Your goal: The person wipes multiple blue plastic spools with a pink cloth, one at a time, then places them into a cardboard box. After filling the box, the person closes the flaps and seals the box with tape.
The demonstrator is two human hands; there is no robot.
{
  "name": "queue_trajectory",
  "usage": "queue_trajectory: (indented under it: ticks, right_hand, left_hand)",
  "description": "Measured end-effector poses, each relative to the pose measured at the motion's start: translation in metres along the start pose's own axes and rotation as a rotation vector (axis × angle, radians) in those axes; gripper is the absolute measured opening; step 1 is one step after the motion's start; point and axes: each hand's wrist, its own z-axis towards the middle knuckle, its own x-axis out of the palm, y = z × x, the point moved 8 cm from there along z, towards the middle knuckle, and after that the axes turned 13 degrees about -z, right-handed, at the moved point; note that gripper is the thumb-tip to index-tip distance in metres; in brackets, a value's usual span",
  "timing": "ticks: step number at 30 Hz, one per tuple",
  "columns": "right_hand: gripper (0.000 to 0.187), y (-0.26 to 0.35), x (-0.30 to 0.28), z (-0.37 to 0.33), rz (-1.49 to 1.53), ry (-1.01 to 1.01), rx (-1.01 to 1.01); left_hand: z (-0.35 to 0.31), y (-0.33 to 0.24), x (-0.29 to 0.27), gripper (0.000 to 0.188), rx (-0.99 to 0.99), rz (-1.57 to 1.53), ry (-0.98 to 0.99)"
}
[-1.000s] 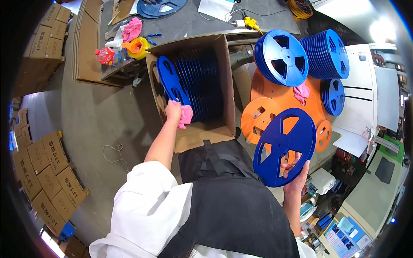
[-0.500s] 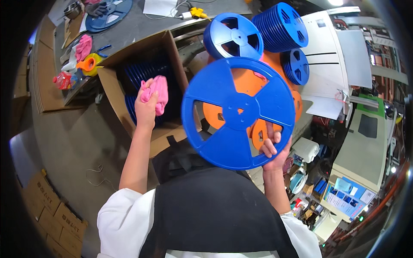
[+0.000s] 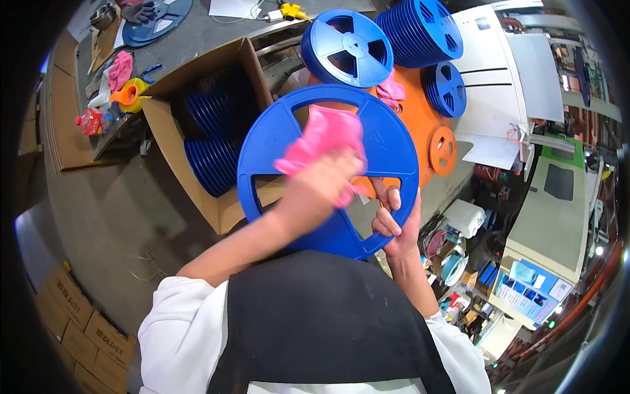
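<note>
Blue reel is being gripped by right hand, pink cloth by left hand; flat, even wiping is being advised.

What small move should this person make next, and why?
Probably sweep the pink cloth outward across the blue reel: the left hand has it over the reel's face, and the right hand holds the reel at its lower right side.

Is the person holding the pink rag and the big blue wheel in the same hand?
No, the left hand holds the pink rag while the right hand grips the blue wheel.
</note>
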Motion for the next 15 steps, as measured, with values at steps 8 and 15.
queue_trajectory:
  ticks: [8, 15]
  right_hand:
    - [0.057, -0.003, -0.010, -0.003, 0.033, -0.017, 0.019]
    - [0.052, 0.018, -0.016, -0.009, 0.107, 0.028, -0.098]
  left_hand:
    - [-0.027, -0.031, 0.012, 0.042, 0.118, -0.178, 0.199]
    - [-0.057, 0.085, -0.094, 0.044, -0.266, 0.111, -0.099]
